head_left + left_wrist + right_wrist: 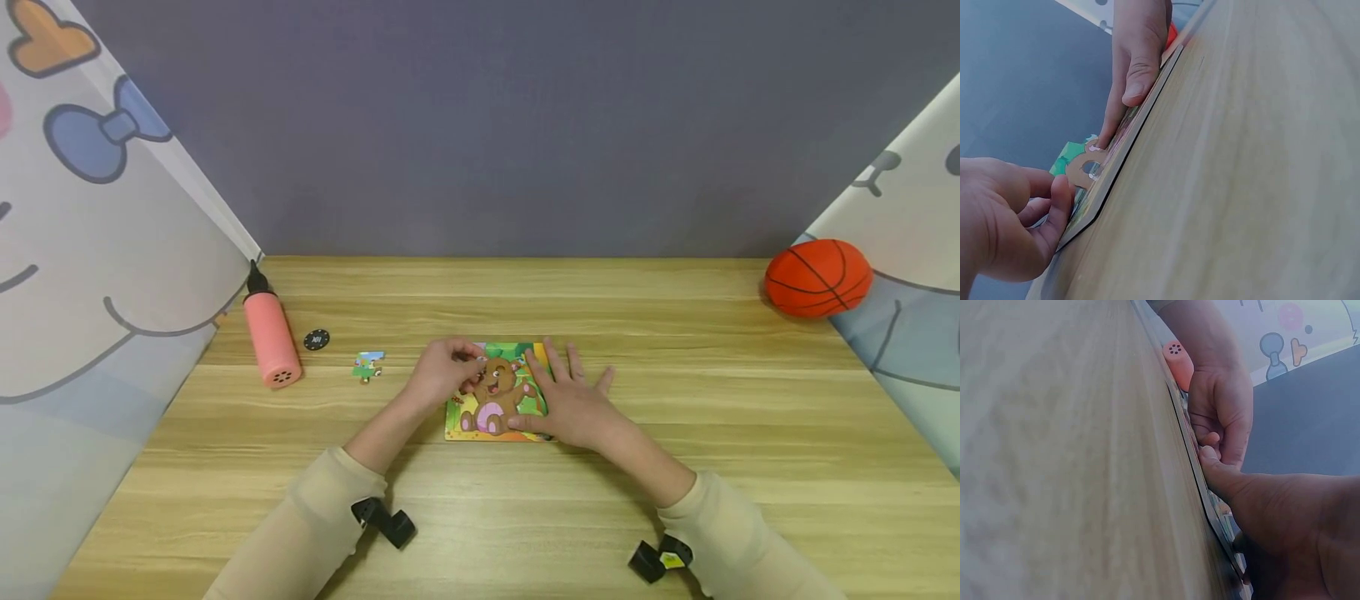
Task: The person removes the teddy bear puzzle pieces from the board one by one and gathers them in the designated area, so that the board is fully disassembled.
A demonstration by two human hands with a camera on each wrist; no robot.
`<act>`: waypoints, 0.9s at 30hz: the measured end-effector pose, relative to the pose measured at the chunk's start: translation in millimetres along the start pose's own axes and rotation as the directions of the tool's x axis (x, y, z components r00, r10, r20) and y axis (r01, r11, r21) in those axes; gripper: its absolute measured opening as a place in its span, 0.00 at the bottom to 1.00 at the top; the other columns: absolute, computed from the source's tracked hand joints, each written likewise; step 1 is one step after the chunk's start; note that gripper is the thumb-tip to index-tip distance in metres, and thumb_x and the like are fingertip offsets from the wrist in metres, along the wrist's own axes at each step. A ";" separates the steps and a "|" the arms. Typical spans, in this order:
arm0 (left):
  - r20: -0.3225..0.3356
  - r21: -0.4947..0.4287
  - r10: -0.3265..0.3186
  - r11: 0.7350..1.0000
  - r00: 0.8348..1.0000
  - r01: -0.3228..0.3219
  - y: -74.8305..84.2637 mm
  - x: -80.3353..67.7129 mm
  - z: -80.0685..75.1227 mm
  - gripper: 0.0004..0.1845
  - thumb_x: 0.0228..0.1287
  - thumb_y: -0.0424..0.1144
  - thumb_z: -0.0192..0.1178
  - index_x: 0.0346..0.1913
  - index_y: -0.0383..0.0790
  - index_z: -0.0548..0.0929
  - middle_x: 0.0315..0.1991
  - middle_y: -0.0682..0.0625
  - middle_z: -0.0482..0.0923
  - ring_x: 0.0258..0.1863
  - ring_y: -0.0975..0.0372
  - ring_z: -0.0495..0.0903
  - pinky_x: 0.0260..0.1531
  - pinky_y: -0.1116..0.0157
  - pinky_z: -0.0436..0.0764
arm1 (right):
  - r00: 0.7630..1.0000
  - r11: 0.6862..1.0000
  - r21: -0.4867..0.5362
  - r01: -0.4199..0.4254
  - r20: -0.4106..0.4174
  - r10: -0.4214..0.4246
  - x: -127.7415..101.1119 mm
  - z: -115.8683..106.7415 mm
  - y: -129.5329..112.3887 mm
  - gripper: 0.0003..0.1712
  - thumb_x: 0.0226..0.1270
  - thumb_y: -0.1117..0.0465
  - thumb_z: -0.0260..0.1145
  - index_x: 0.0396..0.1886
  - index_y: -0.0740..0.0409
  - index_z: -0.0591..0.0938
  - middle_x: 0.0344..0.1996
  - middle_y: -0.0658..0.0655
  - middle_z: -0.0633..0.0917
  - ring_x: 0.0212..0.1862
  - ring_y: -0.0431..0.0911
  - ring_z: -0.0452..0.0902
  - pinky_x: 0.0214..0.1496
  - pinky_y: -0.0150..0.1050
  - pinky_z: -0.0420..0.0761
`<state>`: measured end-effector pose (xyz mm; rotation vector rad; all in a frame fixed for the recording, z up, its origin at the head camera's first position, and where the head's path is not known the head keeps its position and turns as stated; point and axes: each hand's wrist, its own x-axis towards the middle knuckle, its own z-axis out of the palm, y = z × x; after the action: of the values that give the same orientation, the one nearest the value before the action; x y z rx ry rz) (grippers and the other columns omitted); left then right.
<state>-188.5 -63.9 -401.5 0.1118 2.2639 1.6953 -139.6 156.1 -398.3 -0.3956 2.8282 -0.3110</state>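
A jigsaw puzzle with a brown bear (491, 414) lies flat on the wooden table. At its upper left, my left hand (442, 372) pinches a puzzle piece between thumb and fingers. From the left wrist view, that puzzle piece (1076, 167), brown and green with part of the bear's head, is tilted up off the board. My right hand (576, 407) rests spread over the puzzle's right side, its thumb near the bear's foot, and covers part of the picture. How fully the held piece sits in the puzzle is hidden by my left fingers.
A loose puzzle piece (367, 367) lies left of the puzzle. Farther left are a black round chip (317, 339) and a pink hand pump (273, 340). An orange basketball-patterned ball (819, 278) sits at the back right, beside the printed side panel.
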 end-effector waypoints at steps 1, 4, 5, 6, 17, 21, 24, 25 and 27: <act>0.003 -0.004 0.000 1.000 1.000 0.000 -0.6 0.1 -0.1 0.04 0.69 0.29 0.64 0.44 0.32 0.84 0.30 0.43 0.81 0.23 0.60 0.79 0.23 0.68 0.81 | 1.000 1.000 0.000 -0.001 0.002 0.001 0.0 -0.2 0.0 0.65 0.58 0.20 0.58 0.83 0.47 0.45 0.81 0.61 0.36 0.78 0.67 0.29 0.57 0.87 0.34; 0.010 -0.035 0.008 0.999 1.000 -0.007 -2.9 0.7 -0.2 0.05 0.70 0.30 0.63 0.43 0.31 0.84 0.31 0.43 0.82 0.23 0.61 0.80 0.24 0.68 0.82 | 1.000 1.000 -0.002 0.005 -0.003 -0.005 -0.2 -0.5 0.1 0.64 0.59 0.20 0.58 0.83 0.48 0.45 0.81 0.61 0.37 0.78 0.68 0.29 0.56 0.87 0.35; 0.010 -0.049 0.010 0.999 1.000 -0.009 -3.9 1.1 -0.2 0.05 0.70 0.30 0.63 0.44 0.31 0.84 0.32 0.42 0.82 0.23 0.61 0.80 0.24 0.68 0.82 | 1.000 1.000 -0.003 0.004 -0.002 -0.004 -0.3 -0.6 0.1 0.64 0.59 0.20 0.57 0.83 0.48 0.45 0.81 0.61 0.37 0.78 0.68 0.29 0.56 0.87 0.35; 0.010 -0.065 0.012 0.998 1.000 -0.011 -4.3 1.2 -0.3 0.05 0.70 0.30 0.63 0.44 0.30 0.84 0.32 0.42 0.82 0.23 0.61 0.80 0.24 0.68 0.82 | 1.000 1.000 -0.004 0.005 -0.003 -0.005 -0.4 -0.6 0.1 0.64 0.59 0.20 0.57 0.83 0.48 0.46 0.81 0.61 0.37 0.78 0.68 0.29 0.56 0.87 0.35; 0.001 -0.168 0.010 0.986 1.000 -0.009 -3.7 1.6 -2.7 0.16 0.68 0.27 0.63 0.58 0.33 0.81 0.38 0.40 0.82 0.23 0.60 0.80 0.24 0.68 0.82 | 1.000 1.000 0.004 0.006 -0.003 -0.006 0.3 0.1 -0.1 0.65 0.58 0.19 0.57 0.83 0.48 0.44 0.81 0.61 0.36 0.78 0.68 0.28 0.56 0.87 0.35; 0.011 -0.190 0.014 0.982 1.000 -0.011 -3.2 0.6 -4.4 0.17 0.69 0.26 0.62 0.60 0.34 0.81 0.38 0.40 0.81 0.23 0.60 0.79 0.24 0.69 0.82 | 1.000 1.000 0.001 0.007 -0.002 -0.007 0.6 0.4 0.2 0.65 0.58 0.19 0.57 0.83 0.48 0.44 0.81 0.61 0.36 0.78 0.68 0.28 0.57 0.87 0.34; 0.018 -0.203 0.016 0.979 1.000 -0.012 -4.2 0.4 -5.9 0.17 0.69 0.26 0.62 0.60 0.34 0.81 0.39 0.39 0.81 0.23 0.60 0.79 0.24 0.69 0.82 | 1.000 1.000 -0.001 0.006 -0.001 -0.006 0.5 0.2 0.1 0.65 0.58 0.20 0.57 0.83 0.48 0.44 0.81 0.61 0.36 0.78 0.67 0.28 0.57 0.87 0.34; 0.020 -0.207 0.018 0.978 1.000 -0.013 -4.8 0.5 -6.6 0.18 0.69 0.26 0.62 0.60 0.34 0.81 0.39 0.39 0.81 0.23 0.60 0.79 0.24 0.69 0.82 | 1.000 1.000 -0.001 0.005 -0.001 -0.005 0.4 0.0 0.0 0.64 0.59 0.20 0.57 0.83 0.48 0.45 0.81 0.61 0.36 0.78 0.67 0.28 0.57 0.87 0.34; 0.023 -0.217 0.017 0.976 1.000 -0.012 -5.7 0.6 -8.0 0.18 0.70 0.26 0.61 0.61 0.33 0.80 0.40 0.39 0.81 0.23 0.61 0.79 0.24 0.69 0.81 | 1.000 1.000 -0.003 0.005 -0.002 -0.005 0.1 -0.3 0.1 0.64 0.59 0.20 0.57 0.83 0.48 0.45 0.81 0.61 0.36 0.78 0.67 0.28 0.57 0.87 0.35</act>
<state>-190.7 -72.8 -405.1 0.0998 2.0486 1.9245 -139.8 156.2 -398.0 -0.4031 2.8303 -0.3082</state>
